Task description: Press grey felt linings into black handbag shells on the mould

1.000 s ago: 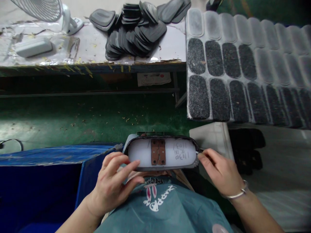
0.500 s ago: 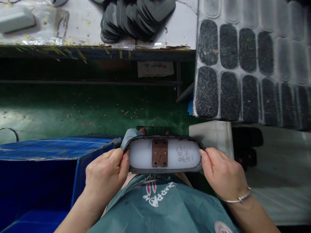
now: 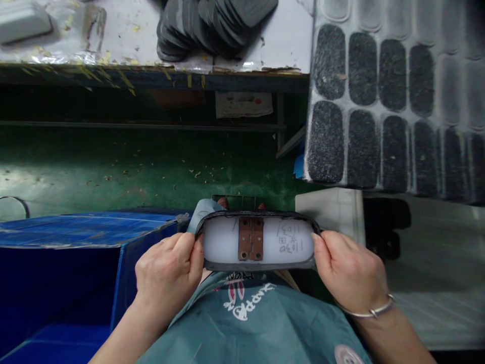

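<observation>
Dark-rimmed white panel (image 3: pixel 222 241), ends in left hand (image 3: pixel 169 268) and right hand (image 3: pixel 350 273)

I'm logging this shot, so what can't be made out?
Head view throughout:
Left hand and right hand, gripping the dark rim: most fingertips, hidden by the hands themselves.
White panel: underside, hidden by its upper face.
Grey pile: far end, cut off by the top edge.

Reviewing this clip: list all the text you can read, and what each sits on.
"11030", apparently: handwritten on the white piece.
"11031", apparently: same white piece, other line.
Characters between those numbers: too small to read.
"HAPP", last letter unclear: teal apron.
Black apron lettering: too unclear to read.
Pale sheet under the table: print too small.
</observation>
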Action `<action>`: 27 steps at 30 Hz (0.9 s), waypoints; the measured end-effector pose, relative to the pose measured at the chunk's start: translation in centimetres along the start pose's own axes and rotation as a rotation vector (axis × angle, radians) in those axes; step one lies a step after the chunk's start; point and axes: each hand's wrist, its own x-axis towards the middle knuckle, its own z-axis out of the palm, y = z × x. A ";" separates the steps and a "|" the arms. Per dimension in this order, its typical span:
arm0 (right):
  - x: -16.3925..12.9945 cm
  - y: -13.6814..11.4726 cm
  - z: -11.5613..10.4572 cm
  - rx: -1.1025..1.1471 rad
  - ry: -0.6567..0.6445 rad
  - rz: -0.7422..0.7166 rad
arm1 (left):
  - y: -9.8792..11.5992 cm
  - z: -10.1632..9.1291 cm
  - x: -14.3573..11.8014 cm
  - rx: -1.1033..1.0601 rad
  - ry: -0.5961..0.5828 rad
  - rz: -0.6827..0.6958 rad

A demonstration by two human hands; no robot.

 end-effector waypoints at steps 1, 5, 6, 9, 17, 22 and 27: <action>0.0 0.0 0.0 -0.003 0.003 0.000 | 0.0 0.0 0.0 0.005 0.008 -0.001; 0.1 -0.1 0.1 -0.007 0.006 0.003 | 0.2 0.1 -0.2 0.023 0.037 -0.007; 0.1 -0.1 0.1 -0.005 0.007 0.003 | 0.3 0.1 -0.2 0.027 0.039 -0.009; 0.1 -0.1 0.1 -0.001 0.016 0.007 | 0.4 0.1 -0.3 0.047 0.039 -0.015; 0.2 -0.3 0.2 -0.021 0.019 0.003 | 0.7 0.2 -0.3 0.095 0.050 -0.024; 0.4 -0.3 0.3 -0.018 0.014 0.008 | 0.8 0.1 -0.4 0.104 0.059 -0.026; 0.0 0.2 0.3 0.081 -0.028 0.055 | 0.3 -0.3 0.0 0.088 -0.019 -0.017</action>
